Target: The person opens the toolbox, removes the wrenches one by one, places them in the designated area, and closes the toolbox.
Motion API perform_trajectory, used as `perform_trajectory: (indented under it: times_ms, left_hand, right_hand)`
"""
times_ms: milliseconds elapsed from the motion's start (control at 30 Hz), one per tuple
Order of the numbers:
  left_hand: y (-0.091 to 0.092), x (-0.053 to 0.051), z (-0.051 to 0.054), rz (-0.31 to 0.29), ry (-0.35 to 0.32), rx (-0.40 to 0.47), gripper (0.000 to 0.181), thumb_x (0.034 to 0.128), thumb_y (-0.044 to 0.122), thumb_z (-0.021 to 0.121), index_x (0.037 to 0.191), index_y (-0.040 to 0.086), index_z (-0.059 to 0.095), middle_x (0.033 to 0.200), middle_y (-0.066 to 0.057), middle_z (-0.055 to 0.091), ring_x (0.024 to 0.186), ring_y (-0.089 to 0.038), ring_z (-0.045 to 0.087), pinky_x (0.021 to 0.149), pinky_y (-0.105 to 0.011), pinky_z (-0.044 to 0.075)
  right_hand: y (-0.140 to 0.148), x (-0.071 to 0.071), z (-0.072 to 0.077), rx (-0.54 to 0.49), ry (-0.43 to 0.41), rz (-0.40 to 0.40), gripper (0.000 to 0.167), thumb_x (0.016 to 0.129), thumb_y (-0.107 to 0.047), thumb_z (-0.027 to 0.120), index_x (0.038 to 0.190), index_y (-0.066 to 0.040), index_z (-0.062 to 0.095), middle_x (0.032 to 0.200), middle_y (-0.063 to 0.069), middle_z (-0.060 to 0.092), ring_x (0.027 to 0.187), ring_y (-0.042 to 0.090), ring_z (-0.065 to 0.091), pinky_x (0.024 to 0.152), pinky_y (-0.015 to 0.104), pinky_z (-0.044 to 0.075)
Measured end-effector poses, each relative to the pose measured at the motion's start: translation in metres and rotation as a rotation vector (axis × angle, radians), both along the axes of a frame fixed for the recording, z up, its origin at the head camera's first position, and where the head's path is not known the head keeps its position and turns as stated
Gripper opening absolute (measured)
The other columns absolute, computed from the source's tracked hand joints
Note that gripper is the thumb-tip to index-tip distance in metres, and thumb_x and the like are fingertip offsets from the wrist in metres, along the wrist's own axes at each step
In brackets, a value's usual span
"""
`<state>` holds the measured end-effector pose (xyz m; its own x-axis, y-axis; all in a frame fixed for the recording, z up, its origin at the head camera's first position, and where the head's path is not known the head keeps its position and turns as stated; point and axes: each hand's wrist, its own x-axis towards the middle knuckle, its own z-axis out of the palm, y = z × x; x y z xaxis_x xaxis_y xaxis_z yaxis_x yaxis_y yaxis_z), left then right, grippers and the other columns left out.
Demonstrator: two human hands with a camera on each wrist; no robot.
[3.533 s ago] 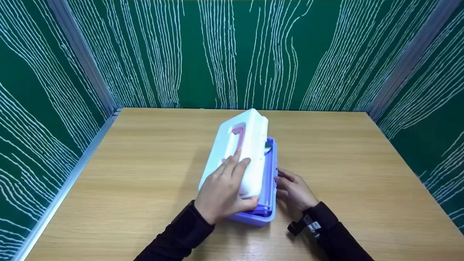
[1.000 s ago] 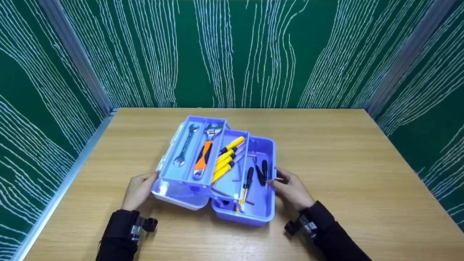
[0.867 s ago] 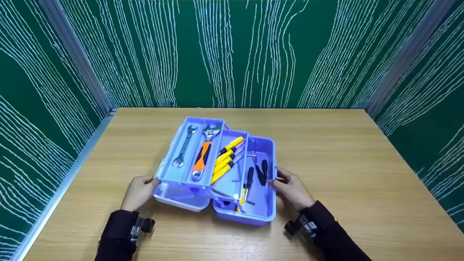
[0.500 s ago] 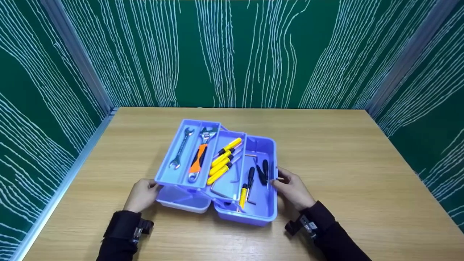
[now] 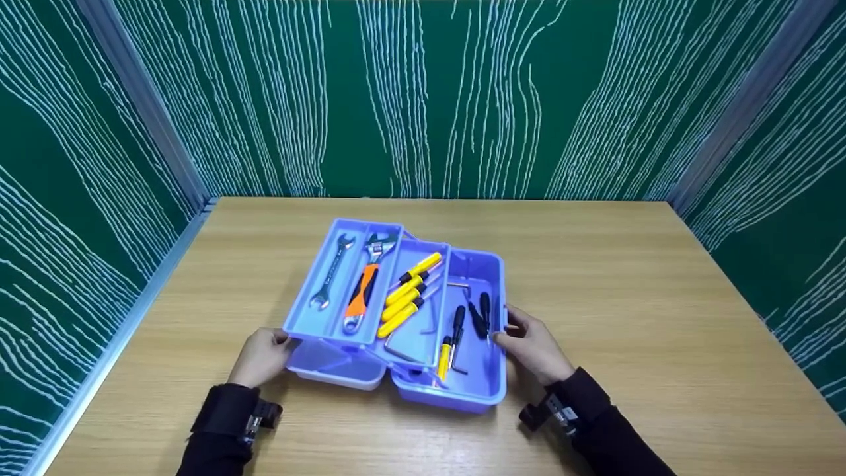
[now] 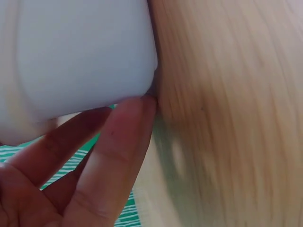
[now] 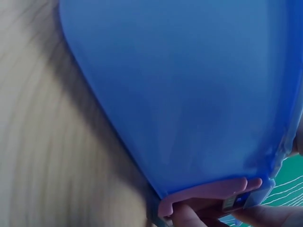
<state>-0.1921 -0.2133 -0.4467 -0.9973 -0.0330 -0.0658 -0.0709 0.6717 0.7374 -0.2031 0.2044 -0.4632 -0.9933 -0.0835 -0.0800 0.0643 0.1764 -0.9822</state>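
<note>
A purple toolbox [image 5: 486, 261] stands unfolded on the table, its stepped trays spread leftward over the lowered whitish lid [image 5: 334, 370]. My left hand [image 5: 261, 357] is at the lid's left edge; in the left wrist view its fingers [image 6: 116, 137] touch the lid's corner. My right hand [image 5: 538, 347] grips the right wall, thumb at the rim and fingers outside, beside a pink latch [image 7: 208, 191] in the right wrist view. The top tray holds an open-end wrench [image 5: 332, 272] and an orange-handled adjustable wrench [image 5: 365, 284]. Several yellow-handled screwdrivers [image 5: 403, 304] lie in the middle tray.
Black-handled screwdrivers [image 5: 484, 307], hex keys [image 5: 456, 360] and another yellow handle [image 5: 444, 360] lie in the toolbox's bottom. The wooden table [image 5: 628, 284] extends on both sides. Green walls [image 5: 456, 99] with white lines stand around it.
The lid, earlier partly raised under my left hand, has swung over to the left and the trays have spread. Within the last second it sank slightly. My right hand stays at the right wall.
</note>
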Motion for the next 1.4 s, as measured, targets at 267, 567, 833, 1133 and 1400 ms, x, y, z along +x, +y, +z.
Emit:
perform_trajectory:
  times_ms: [267, 567, 833, 1133, 1400]
  left_hand:
    - [-0.001, 0.004, 0.027, 0.055, 0.041, 0.035, 0.038, 0.0991, 0.021, 0.051, 0.13, -0.001, 0.06, 0.121, -0.023, 0.067, 0.108, -0.036, 0.065, 0.096, -0.051, 0.05]
    - [0.01, -0.003, 0.087, 0.027, 0.216, -0.034, 0.055, 0.1, 0.029, 0.054, 0.144, -0.001, 0.042, 0.139, -0.025, 0.053, 0.123, -0.042, 0.055, 0.102, -0.055, 0.046]
    - [0.047, -0.026, 0.121, -0.09, 0.151, -0.184, 0.065, 0.0969, 0.036, 0.057, 0.148, 0.001, 0.037, 0.147, -0.023, 0.046, 0.133, -0.039, 0.047, 0.111, -0.055, 0.038]
    - [0.075, -0.057, 0.127, -0.195, -0.082, -0.39, 0.061, 0.0989, 0.035, 0.051, 0.143, -0.006, 0.042, 0.133, -0.023, 0.056, 0.105, -0.03, 0.059, 0.093, -0.04, 0.051]
    - [0.088, -0.066, 0.129, -0.221, -0.132, -0.55, 0.026, 0.0954, 0.019, 0.051, 0.106, -0.002, 0.063, 0.091, -0.012, 0.058, 0.073, -0.022, 0.055, 0.059, -0.027, 0.041]
  right_hand:
    - [0.0, -0.001, -0.001, 0.012, 0.011, -0.003, 0.067, 0.085, 0.0, 0.065, 0.146, 0.005, 0.038, 0.133, 0.031, 0.054, 0.111, 0.03, 0.061, 0.084, 0.023, 0.055]
    - [0.002, 0.0, 0.001, 0.021, 0.006, -0.011, 0.064, 0.086, -0.001, 0.064, 0.145, 0.006, 0.041, 0.13, 0.03, 0.056, 0.109, 0.027, 0.061, 0.082, 0.022, 0.055]
    - [0.001, -0.001, 0.0, 0.028, 0.002, -0.012, 0.064, 0.085, -0.002, 0.064, 0.145, 0.006, 0.04, 0.13, 0.03, 0.056, 0.11, 0.028, 0.061, 0.085, 0.024, 0.056]
    - [0.002, 0.001, 0.001, 0.029, 0.003, -0.003, 0.066, 0.086, -0.003, 0.066, 0.145, 0.006, 0.04, 0.132, 0.03, 0.055, 0.113, 0.03, 0.06, 0.085, 0.022, 0.054]
    - [0.002, -0.001, -0.001, 0.012, 0.023, 0.002, 0.066, 0.085, -0.001, 0.065, 0.146, 0.006, 0.039, 0.132, 0.031, 0.055, 0.114, 0.031, 0.059, 0.085, 0.021, 0.053]
